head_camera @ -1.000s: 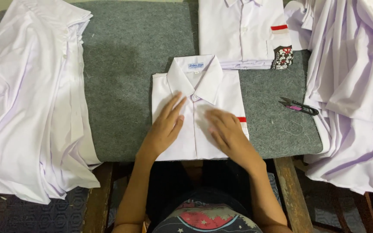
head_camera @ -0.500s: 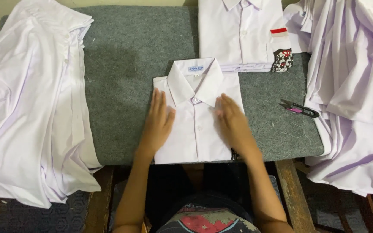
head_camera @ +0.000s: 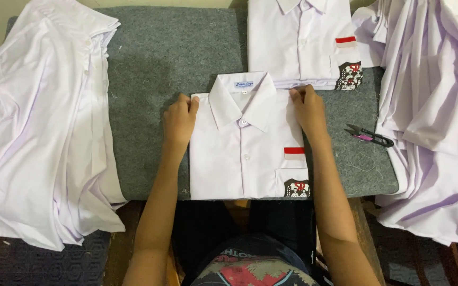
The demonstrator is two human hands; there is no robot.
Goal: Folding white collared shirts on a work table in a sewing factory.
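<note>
— Head view: where is the folded white shirt (head_camera: 245, 153)?
— It lies flat on the grey felt-covered table (head_camera: 160, 63), close to the near edge at the middle, collar pointing to the far edge, with a red stripe above a dark emblem on its pocket.
— And the hands?
— The left hand (head_camera: 179, 119) sits at the shirt's left shoulder, fingers (head_camera: 191, 103) curled together and pinching the fold's edge. The right hand (head_camera: 308, 108) is at the right shoulder, fingers (head_camera: 299, 94) likewise bunched and gripping that edge.
— What lies about it?
— A second folded shirt (head_camera: 298, 42) rests at the far edge, its lower hem just touching the nearer shirt's collar. Small thread snips (head_camera: 369, 136) lie near the right edge, just beside the right forearm. A heap of loose white shirts (head_camera: 38, 122) drapes over the left edge, and another heap (head_camera: 436, 106) over the right edge.
</note>
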